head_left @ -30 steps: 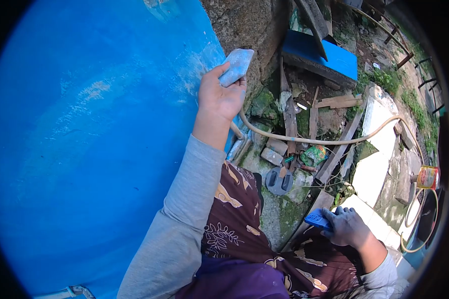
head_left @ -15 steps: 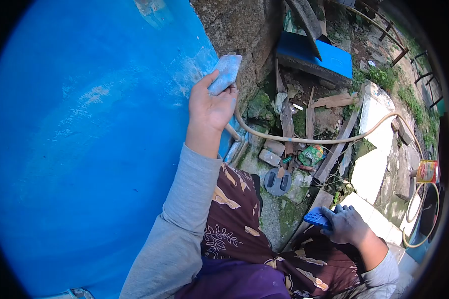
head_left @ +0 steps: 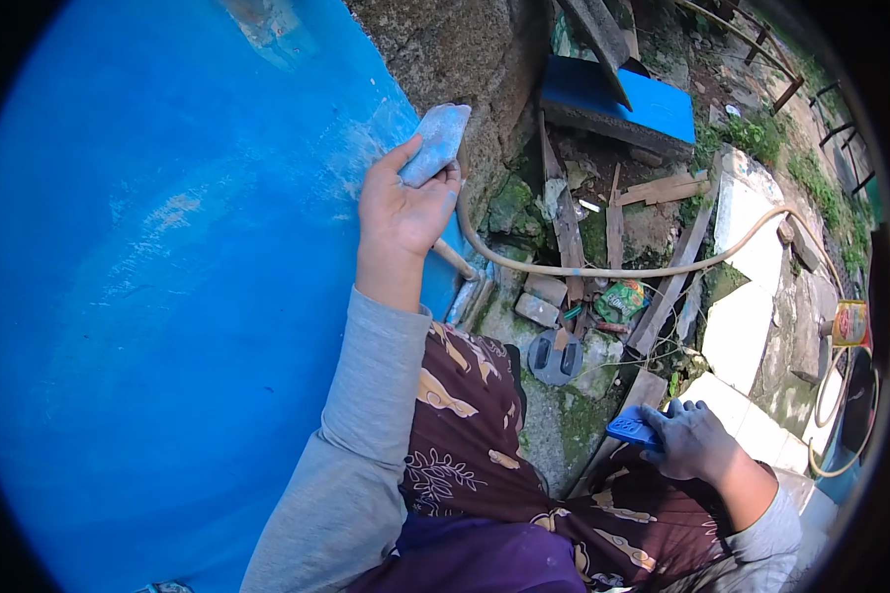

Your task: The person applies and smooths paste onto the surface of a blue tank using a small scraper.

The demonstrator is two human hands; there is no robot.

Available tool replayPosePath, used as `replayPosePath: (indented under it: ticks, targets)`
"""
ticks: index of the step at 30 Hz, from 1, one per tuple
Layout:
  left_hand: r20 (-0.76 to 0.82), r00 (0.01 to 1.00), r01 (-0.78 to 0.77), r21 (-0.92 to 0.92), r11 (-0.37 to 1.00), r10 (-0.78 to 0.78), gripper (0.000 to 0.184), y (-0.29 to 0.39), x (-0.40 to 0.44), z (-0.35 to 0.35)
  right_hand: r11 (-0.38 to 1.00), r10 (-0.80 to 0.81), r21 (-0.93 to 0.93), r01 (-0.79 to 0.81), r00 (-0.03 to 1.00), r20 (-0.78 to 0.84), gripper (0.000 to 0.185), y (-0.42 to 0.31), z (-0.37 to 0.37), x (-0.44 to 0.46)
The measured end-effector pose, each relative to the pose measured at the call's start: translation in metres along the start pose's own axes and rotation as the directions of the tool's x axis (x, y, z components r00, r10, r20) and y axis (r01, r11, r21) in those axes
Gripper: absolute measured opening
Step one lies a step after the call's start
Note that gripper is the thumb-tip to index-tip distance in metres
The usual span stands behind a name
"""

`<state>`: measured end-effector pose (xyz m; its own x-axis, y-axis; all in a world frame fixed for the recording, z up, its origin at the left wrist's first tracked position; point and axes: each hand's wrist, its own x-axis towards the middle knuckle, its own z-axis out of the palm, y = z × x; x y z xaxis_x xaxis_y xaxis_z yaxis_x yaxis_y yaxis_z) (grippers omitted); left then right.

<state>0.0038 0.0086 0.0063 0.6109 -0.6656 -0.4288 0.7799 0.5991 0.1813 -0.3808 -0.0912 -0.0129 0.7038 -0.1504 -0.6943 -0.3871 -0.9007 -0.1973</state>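
My left hand (head_left: pixel 405 203) is raised palm up beside the large blue painted surface (head_left: pixel 168 326). Its thumb and fingers pinch a flat, pale rectangular piece (head_left: pixel 439 141) smeared with blue; I cannot make out its material. Scuffed, whitish patches mark the paint near it. My right hand (head_left: pixel 699 442), dusty grey on its back, is closed over a small blue flat object (head_left: pixel 634 428) with a light pattern on its face, above my lap. Its exact kind cannot be made out.
A beige hose (head_left: pixel 603 271) crosses the ground in front. Beyond lie wooden planks (head_left: pixel 663 188), a blue-topped slab (head_left: pixel 643 104), stone blocks (head_left: pixel 538 308), a green packet (head_left: pixel 620 301) and a round grey lid (head_left: pixel 555 357). A red-and-yellow tin (head_left: pixel 849 323) is at right.
My left hand and the pale piece appear slightly further left, and the piece is tilted a little differently. The whole view has shifted slightly. Both hands keep their holds.
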Motion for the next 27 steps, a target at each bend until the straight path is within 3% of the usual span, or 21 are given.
replayPosePath:
  ticks: [2, 5, 11, 16, 21, 25, 27]
  targets:
    - [-0.024, 0.998, -0.055, 0.099, 0.994, 0.058, 0.035, -0.006, 0.016, -0.002, 1.0, -0.003, -0.007, 0.003, 1.0, 0.004, 0.062, -0.001, -0.002, 0.0]
    - [-0.038, 0.994, -0.102, 0.086, 0.991, 0.106, 0.035, -0.012, 0.016, -0.002, 0.999, -0.021, -0.03, 0.02, 0.999, -0.032, 0.061, 0.002, 0.003, 0.001]
    - [-0.041, 0.998, -0.038, 0.038, 0.999, 0.04, 0.036, -0.004, 0.011, -0.003, 1.0, 0.0, 0.001, 0.0, 1.0, -0.012, 0.061, 0.002, -0.001, -0.001]
    - [-0.059, 0.989, -0.132, 0.085, 0.988, 0.137, 0.038, -0.016, 0.01, 0.001, 1.0, 0.004, -0.016, -0.004, 1.0, -0.014, 0.06, 0.0, 0.001, -0.001]
    - [0.008, 1.0, -0.018, 0.012, 1.0, 0.018, 0.034, 0.001, 0.001, -0.002, 1.0, 0.022, 0.003, -0.022, 1.0, 0.023, 0.059, 0.0, 0.0, -0.003]
    - [-0.067, 0.99, -0.115, 0.097, 0.989, 0.121, 0.034, -0.014, 0.019, 0.001, 1.0, -0.008, -0.012, 0.008, 1.0, -0.007, 0.06, 0.001, 0.003, -0.002]
    - [-0.058, 0.993, -0.096, 0.067, 0.993, 0.1, 0.033, -0.01, 0.012, -0.001, 1.0, 0.004, -0.015, -0.004, 1.0, -0.004, 0.061, 0.001, 0.001, -0.001]
